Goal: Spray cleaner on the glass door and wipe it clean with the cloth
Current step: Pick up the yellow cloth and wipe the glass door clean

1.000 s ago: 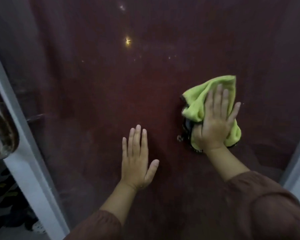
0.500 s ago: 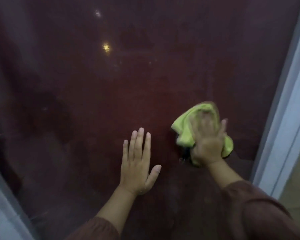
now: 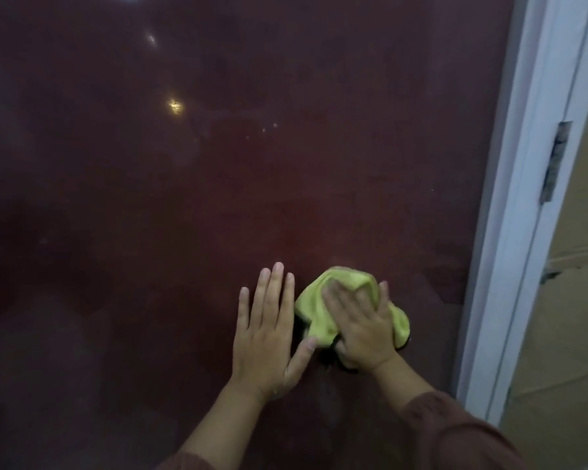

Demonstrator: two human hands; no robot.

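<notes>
**Both hands flat on the glass, cloth under the right**

Glass door (image 3: 218, 198): dark reddish pane, fills most of the view. Hazy, with a few bright reflected light spots toward the upper middle. A white frame (image 3: 510, 232) runs down the pane's right edge; a metal hinge plate (image 3: 554, 161) sits on the frame, about mid-height.

Left hand (image 3: 269, 334): palm flat on the glass in the pane's lower middle, fingers straight and pointing up, thumb angled out to the right. It holds nothing. Thumb tip lies just beside, possibly touching, the cloth's lower left edge.

Right hand (image 3: 360, 327): laid over the yellow-green cloth (image 3: 319, 317), fingers spread and fairly straight, pressing it to the glass. Fingers blurred, so the finer lie of them cannot be told.

Cloth: bunched, lower right part of the pane, just right of the left hand and well short of the frame. A dark edge shows beneath it at the bottom.

Brown sleeves (image 3: 455, 435) cover both forearms at the bottom edge.
</notes>
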